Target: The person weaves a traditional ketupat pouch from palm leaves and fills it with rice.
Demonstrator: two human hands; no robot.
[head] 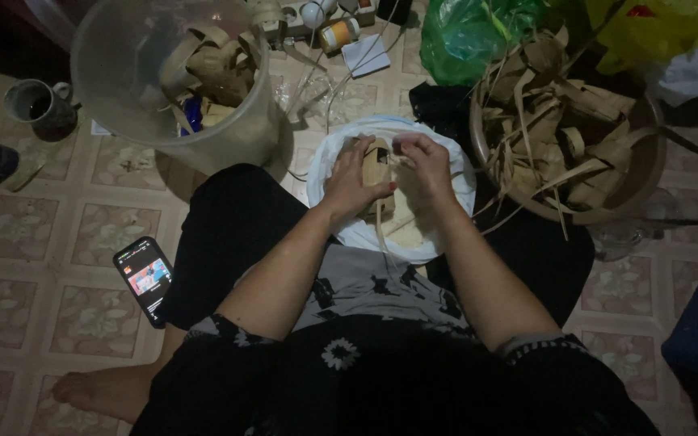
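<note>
- Woven leaf pouch, pale tan, is held between both hands above a white bowl that rests on the person's lap.
- The pouch is gripped by the left hand, whose fingers are curled round its left side with the palm pressed against it.
- The right hand is closed on the pouch's upper right edge, where a thin leaf strip is pinched between fingertips and thumb.
- Loose ends of the strips are seen hanging from the pouch down into the bowl, between the two wrists.
- A round basket heaped with more dry leaf strips and pouches is set just to the right of the bowl.
- A clear plastic bucket holding a few leaf pieces is placed on the tiled floor to the upper left, near the left knee.
- A mug is stood left of the bucket, and a lit phone is laid on the floor beside the left leg.
- A green plastic bag is seen beyond the basket, at the top of the view.
</note>
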